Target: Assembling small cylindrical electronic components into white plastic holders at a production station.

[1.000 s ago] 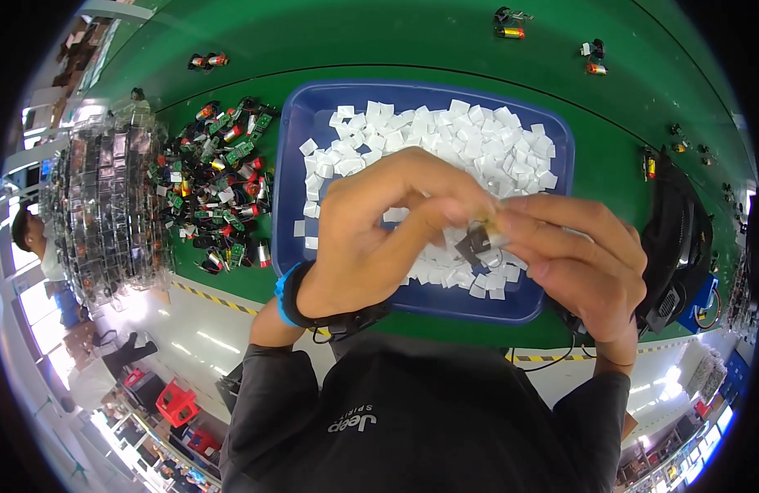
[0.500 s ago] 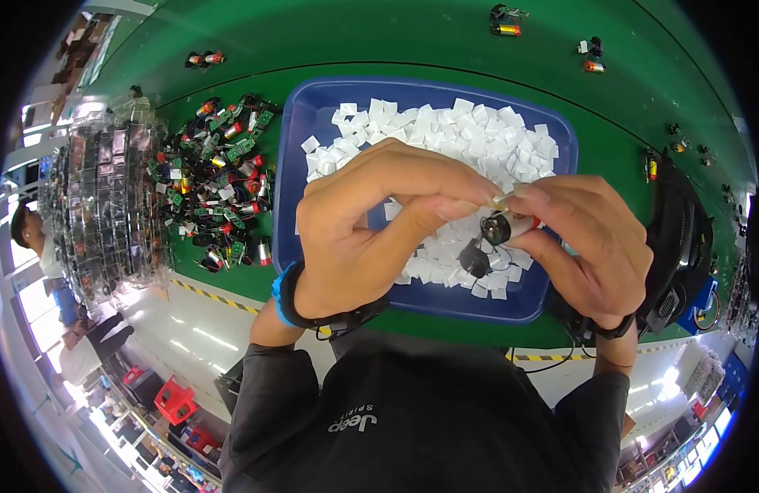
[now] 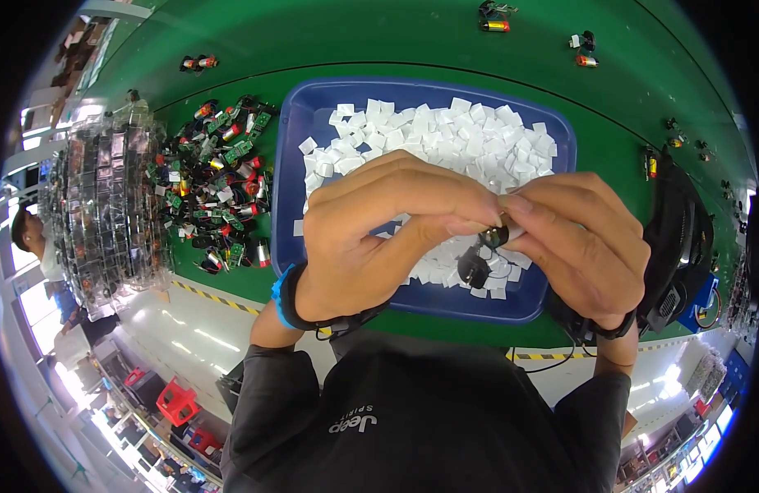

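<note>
Above the blue tray (image 3: 286,172) my two hands meet at the fingertips. My right hand (image 3: 589,242) is closed around a small cylindrical battery (image 3: 495,237), its dark end facing left and most of its body behind my fingers. A black round part (image 3: 474,269) dangles below the battery on thin wires. My left hand (image 3: 379,218) is in a pinch at the battery's upper edge, its thumb and fingertips against the right ones; what lies between them is hidden. Many small white square pieces (image 3: 445,131) fill the tray under my hands.
Left of the tray lies a heap of batteries with green circuit boards (image 3: 231,152). Beyond it stand stacked clear plastic trays (image 3: 108,197). Single battery assemblies (image 3: 495,26) sit on the green table. A black bag-like object (image 3: 675,246) lies at right; a person (image 3: 46,246) is far left.
My fingertips have drawn closer together over the battery, and its red-and-white side is now mostly covered. The black part has turned as it hangs. The pale bit between the fingertips no longer shows.
</note>
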The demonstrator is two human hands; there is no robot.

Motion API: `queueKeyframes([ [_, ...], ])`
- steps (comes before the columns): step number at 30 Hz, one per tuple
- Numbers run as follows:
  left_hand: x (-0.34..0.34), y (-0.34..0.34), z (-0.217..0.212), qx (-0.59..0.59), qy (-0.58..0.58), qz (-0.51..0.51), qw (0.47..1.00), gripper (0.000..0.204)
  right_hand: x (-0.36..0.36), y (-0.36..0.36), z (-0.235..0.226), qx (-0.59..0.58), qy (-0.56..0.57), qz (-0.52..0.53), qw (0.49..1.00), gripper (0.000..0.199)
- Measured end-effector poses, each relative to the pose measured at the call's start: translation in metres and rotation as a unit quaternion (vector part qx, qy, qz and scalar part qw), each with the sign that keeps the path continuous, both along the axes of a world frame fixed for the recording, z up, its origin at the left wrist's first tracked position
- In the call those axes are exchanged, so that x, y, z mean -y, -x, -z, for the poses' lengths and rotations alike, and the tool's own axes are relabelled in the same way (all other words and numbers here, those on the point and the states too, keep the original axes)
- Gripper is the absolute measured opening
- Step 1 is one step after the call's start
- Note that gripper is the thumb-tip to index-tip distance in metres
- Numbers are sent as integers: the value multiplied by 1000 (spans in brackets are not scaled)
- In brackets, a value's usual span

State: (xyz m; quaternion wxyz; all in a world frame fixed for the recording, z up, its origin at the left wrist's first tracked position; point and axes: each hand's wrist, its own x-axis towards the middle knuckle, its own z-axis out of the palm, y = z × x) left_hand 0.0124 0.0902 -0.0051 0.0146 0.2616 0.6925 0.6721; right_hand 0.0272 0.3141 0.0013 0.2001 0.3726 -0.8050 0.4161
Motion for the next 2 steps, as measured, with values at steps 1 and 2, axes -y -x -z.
queueKeyframes([
  [1, 0, 0, -1, 0, 1, 3, 1000, 16, 0, 0, -1, 2, -3, -1, 1000, 46],
  [2, 1, 0, -1, -1, 2, 6, 1000, 17, 0, 0, -1, 3, -6, -1, 1000, 46],
])
